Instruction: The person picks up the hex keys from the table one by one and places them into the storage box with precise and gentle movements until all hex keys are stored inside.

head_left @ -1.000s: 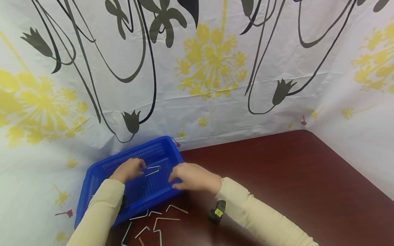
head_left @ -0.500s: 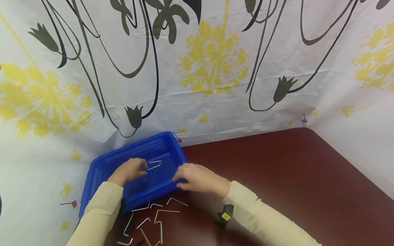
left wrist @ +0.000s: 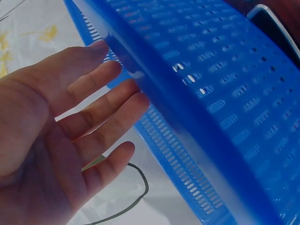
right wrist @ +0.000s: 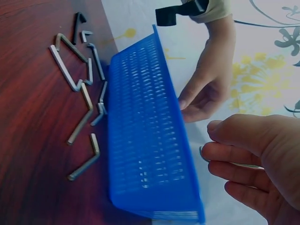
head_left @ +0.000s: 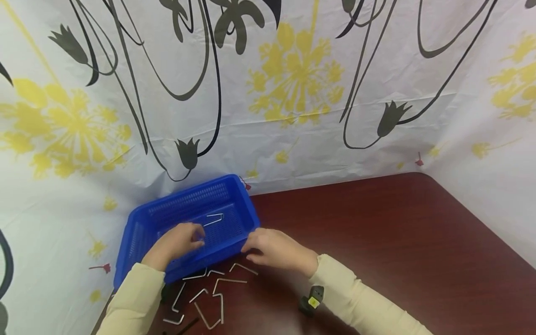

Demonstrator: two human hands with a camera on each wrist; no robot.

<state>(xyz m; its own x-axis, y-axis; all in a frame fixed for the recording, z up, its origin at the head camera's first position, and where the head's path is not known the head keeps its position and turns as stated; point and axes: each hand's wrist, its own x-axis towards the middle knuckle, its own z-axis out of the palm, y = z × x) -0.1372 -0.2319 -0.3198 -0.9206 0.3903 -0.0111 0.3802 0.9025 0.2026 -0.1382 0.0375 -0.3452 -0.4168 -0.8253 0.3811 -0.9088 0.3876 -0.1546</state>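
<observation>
A blue perforated plastic basket (head_left: 251, 209) stands at the table's left, against the wall sheet. Inside it lie thin silvery hex keys (head_left: 221, 220). My left hand (head_left: 177, 242) hovers over the basket's near side; in the left wrist view its fingers are loosely bent, holding nothing, with the fingertips at the rim (left wrist: 173, 98). At the near right corner is my right hand (head_left: 278, 251), its relaxed fingers (right wrist: 236, 173) just beside the rim and nothing between them. Several L-shaped hex keys (head_left: 222, 309) are scattered on the table before the basket, one of them black (right wrist: 76, 28).
The dark red-brown table (head_left: 377, 242) stretches to the right of the basket. A white sheet (head_left: 326, 158) with yellow and grey flower prints hangs behind it and along the sides. A small black device (head_left: 313, 300) is strapped to my right wrist.
Both hands have drawn back slightly toward me, relative to the basket. The left has moved away from the hex keys inside it. The head view has tilted down, bringing more loose hex keys into sight.
</observation>
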